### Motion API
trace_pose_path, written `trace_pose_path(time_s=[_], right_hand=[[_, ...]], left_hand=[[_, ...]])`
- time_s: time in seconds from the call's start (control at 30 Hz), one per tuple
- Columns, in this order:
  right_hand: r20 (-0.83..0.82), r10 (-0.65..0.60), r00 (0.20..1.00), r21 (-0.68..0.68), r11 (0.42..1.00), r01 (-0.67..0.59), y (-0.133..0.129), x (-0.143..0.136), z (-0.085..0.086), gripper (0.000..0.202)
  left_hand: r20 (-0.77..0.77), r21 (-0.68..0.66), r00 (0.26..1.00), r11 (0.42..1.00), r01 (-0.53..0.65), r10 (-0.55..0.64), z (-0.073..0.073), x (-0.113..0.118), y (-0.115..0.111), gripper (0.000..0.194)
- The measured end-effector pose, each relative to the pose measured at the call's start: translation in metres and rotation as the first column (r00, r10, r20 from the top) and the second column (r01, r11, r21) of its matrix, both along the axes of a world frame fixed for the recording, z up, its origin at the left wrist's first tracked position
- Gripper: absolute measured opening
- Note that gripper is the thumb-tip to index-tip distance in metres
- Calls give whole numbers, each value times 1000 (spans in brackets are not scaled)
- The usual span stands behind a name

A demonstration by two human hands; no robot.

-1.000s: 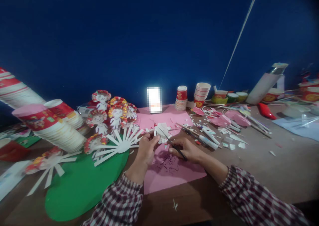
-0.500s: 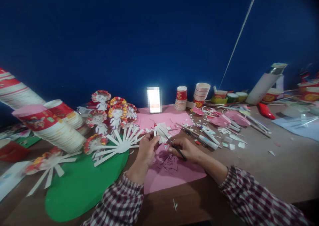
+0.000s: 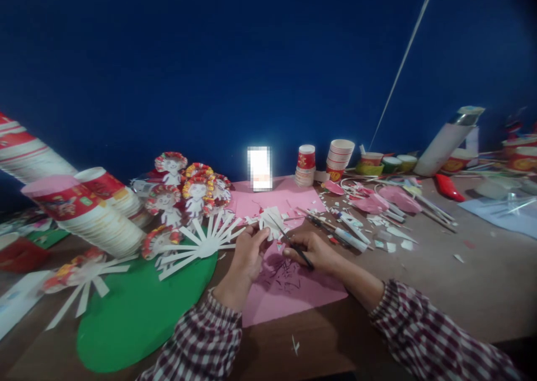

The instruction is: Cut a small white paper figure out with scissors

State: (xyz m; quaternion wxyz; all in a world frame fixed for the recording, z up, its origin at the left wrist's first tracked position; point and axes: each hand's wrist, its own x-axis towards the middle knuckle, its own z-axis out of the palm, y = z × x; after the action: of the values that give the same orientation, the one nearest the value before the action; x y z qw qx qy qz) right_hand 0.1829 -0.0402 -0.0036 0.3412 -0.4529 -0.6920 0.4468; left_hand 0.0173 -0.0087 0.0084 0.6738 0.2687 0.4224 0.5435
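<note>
My left hand (image 3: pixel 249 252) pinches a small white paper piece (image 3: pixel 272 223) between thumb and fingers. In my right hand (image 3: pixel 312 252) is a pair of dark-handled scissors (image 3: pixel 298 251), held closed-fingered, with the pale blades reaching up and left across the paper. Whether the blades are apart is too small to tell. Below both hands lies a pink sheet (image 3: pixel 289 302) with dark scribbled marks. Left of my left hand, a white paper fan of cut strips (image 3: pixel 208 247) rests partly on a green oval sheet (image 3: pixel 142 314).
Leaning stacks of paper cups (image 3: pixel 96 224) stand at left, beside several paper figures (image 3: pixel 195 193) with red and yellow rims. Upright cup stacks (image 3: pixel 340 153) are at the back. Pens (image 3: pixel 351 240) and paper scraps (image 3: pixel 390 248) lie to the right, near a red object (image 3: pixel 448 187).
Almost nothing differs. The white paper has turned slightly in my left hand, with the scissors staying against it.
</note>
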Motion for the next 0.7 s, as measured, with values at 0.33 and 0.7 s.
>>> trace_pose_path(time_s=[0.33,0.7], right_hand=[[-31,-10,999,-101,995,6,-1,0,2,46],[-44,28,999,-128,991,-33,0,2,4,43]], left_hand=[[-22,17,998,998,56,-55,0,-1,-1,32],[-117,11,985,992,128,-126,3,-13,4,49]])
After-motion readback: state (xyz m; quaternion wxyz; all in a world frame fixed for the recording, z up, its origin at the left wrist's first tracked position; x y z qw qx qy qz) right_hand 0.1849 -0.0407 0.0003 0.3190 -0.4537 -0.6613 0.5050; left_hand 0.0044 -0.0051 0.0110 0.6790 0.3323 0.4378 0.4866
